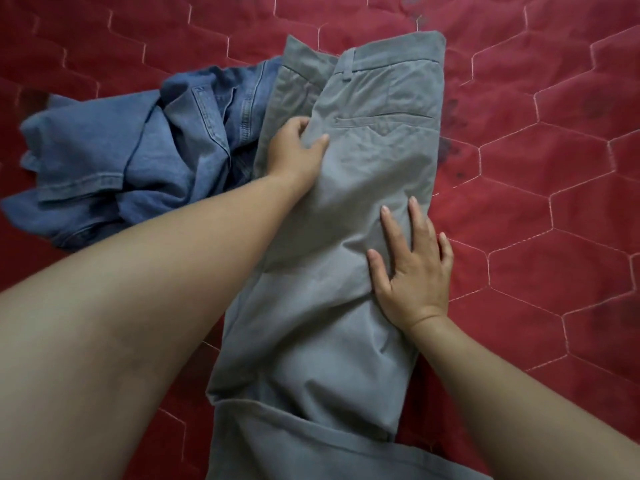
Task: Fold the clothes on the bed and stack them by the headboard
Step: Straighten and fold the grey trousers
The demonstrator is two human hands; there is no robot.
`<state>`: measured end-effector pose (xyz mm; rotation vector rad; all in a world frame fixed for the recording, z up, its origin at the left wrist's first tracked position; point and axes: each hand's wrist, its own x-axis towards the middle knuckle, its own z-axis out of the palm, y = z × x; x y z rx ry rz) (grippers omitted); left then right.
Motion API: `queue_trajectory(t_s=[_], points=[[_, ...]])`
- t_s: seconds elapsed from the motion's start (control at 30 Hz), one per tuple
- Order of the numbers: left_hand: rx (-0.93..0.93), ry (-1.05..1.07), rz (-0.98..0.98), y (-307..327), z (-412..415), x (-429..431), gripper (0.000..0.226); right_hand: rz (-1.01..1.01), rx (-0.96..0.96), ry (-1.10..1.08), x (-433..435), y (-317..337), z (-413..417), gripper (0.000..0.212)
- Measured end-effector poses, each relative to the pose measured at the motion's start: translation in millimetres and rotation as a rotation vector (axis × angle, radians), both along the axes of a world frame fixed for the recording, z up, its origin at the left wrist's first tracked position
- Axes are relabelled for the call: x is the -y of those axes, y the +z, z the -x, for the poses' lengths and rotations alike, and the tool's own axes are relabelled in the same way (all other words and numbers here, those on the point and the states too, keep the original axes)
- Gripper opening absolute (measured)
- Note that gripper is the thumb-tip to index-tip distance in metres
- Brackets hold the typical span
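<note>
Centre frame: left hand (297, 152) grips the left edge of the grey trousers (381, 157); right hand (412, 268), fingers spread, presses them flat lower right.

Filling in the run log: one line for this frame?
step: folding grey trousers | left hand: grips their edge | right hand: flat on them | blue denim garment: crumpled alongside

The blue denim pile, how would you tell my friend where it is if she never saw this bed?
Start with the red quilted bedspread with hexagon stitching. Long grey trousers lie down its middle; look just to their left, where the blue denim heap meets their waist end. It is the only blue thing, and crumpled rather than laid flat.
</note>
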<state>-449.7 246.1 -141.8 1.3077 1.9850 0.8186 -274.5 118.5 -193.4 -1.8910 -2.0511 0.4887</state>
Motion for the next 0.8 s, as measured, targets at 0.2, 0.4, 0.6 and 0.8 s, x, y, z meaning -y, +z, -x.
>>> queue_trajectory(t_s=[0.2, 0.4, 0.6, 0.8], points=[[-0.252, 0.008, -0.283, 41.5, 37.1, -1.6, 0.03, -0.052, -0.275, 0.021, 5.9, 21.6, 0.0, 0.06], [-0.577, -0.086, 0.108, 12.5, 26.3, 31.5, 0.074, 0.146, 0.131, 0.089, 16.0, 6.0, 8.9, 0.061], [-0.482, 0.202, 0.229, -16.2, 30.4, 145.0, 0.074, 0.089, -0.267, -0.08, 10.1, 15.7, 5.3, 0.054], [-0.191, -0.033, 0.144, 0.9, 19.6, 152.9, 0.066, 0.151, -0.292, -0.145, -9.9, 41.9, -11.2, 0.065]])
